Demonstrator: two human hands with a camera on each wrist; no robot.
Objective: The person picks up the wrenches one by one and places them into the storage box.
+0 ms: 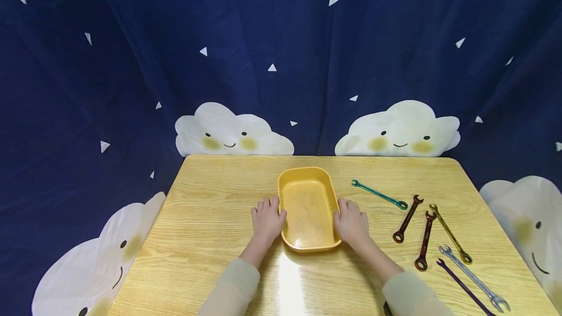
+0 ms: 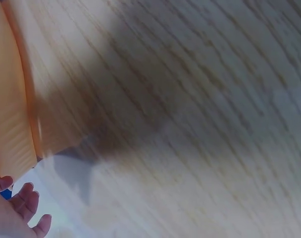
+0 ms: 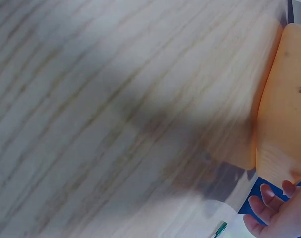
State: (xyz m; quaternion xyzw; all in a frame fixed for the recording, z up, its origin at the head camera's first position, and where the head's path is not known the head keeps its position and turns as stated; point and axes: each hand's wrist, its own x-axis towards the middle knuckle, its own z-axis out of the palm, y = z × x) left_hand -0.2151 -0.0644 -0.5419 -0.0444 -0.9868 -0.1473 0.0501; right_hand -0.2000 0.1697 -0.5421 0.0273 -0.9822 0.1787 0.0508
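The yellow bin sits upright mid-desk, with the fingers of both hands grasping its sides: the left hand on the left wall, the right hand on the right, thumbs at the rim. To the right on the desk lie 6 wrenches, the teal 1 farthest. Behind hangs a blue cloth with white clouds.

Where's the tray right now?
Head view: the tray is on the table, between the left hand and right hand, left of the wrenches.
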